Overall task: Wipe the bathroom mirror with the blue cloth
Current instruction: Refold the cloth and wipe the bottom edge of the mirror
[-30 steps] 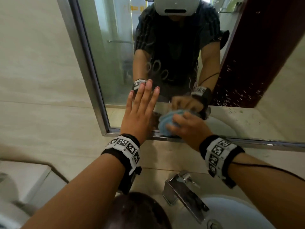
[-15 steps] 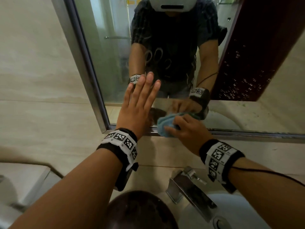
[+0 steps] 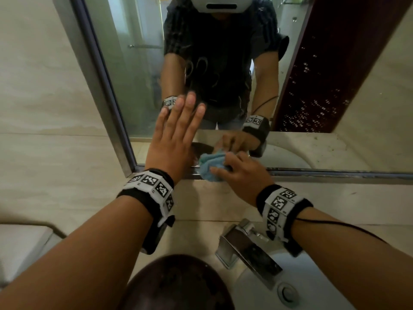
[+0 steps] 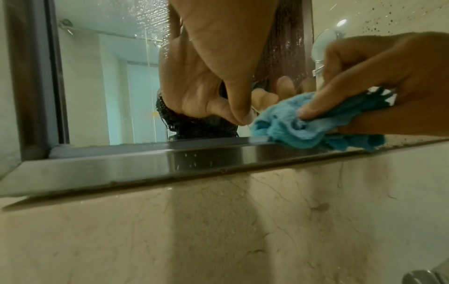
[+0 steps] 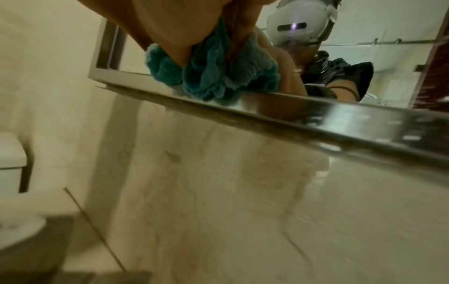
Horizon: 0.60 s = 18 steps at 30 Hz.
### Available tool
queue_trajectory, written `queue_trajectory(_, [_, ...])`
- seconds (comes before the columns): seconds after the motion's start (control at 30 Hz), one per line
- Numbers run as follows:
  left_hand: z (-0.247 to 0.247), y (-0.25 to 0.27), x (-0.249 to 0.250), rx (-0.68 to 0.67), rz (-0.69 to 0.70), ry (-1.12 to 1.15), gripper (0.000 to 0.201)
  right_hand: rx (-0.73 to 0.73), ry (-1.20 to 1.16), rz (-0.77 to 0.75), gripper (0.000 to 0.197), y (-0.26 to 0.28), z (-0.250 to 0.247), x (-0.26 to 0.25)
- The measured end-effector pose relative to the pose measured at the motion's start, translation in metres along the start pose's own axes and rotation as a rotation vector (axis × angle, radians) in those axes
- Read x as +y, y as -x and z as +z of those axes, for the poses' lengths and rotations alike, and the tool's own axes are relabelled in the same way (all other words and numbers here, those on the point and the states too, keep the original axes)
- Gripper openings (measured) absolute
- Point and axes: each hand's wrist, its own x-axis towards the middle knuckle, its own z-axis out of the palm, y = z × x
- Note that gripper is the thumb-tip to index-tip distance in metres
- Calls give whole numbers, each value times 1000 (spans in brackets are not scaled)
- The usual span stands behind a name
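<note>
The bathroom mirror (image 3: 138, 81) has a metal frame and hangs on a beige wall. My left hand (image 3: 176, 135) lies flat against the glass near the lower left corner, fingers straight and pointing up. My right hand (image 3: 237, 173) grips a bunched blue cloth (image 3: 211, 165) and presses it against the glass just above the bottom frame rail (image 4: 170, 157). In the left wrist view my left hand's thumb tip sits close beside the blue cloth (image 4: 291, 124). The right wrist view shows the blue cloth (image 5: 218, 76) crumpled under my fingers, spilling onto the rail.
Below the mirror stand a chrome faucet (image 3: 248, 249) and a white basin (image 3: 301, 287). A dark rounded object (image 3: 176, 285) sits at the bottom centre. A white fixture (image 3: 20, 247) is at the lower left. Water spots (image 3: 317, 108) dot the mirror's right part.
My right hand with the cloth has slid slightly left along the bottom of the glass, nearer my left hand. The left hand stays flat on the mirror.
</note>
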Motion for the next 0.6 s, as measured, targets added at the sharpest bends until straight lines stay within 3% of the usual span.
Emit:
queue_trajectory(0.17, [-16, 1, 10, -23, -39, 51, 113, -121, 71, -29, 53, 22, -35, 42])
queue_trajectory(0.3, [-38, -5, 29, -35, -25, 118, 119, 229, 92, 203, 28, -32, -93, 61])
queue_trajectory(0.4, [-41, -16, 41, -71, -66, 123, 123, 359, 131, 162, 24, -33, -83, 60])
queue_trajectory(0.53, [-26, -20, 41, -89, -101, 62, 122, 28, 134, -13, 48, 36, -17, 47])
queue_trajectory(0.6, [-25, -20, 41, -78, -115, 30, 122, -80, 133, -56, 55, 44, -19, 49])
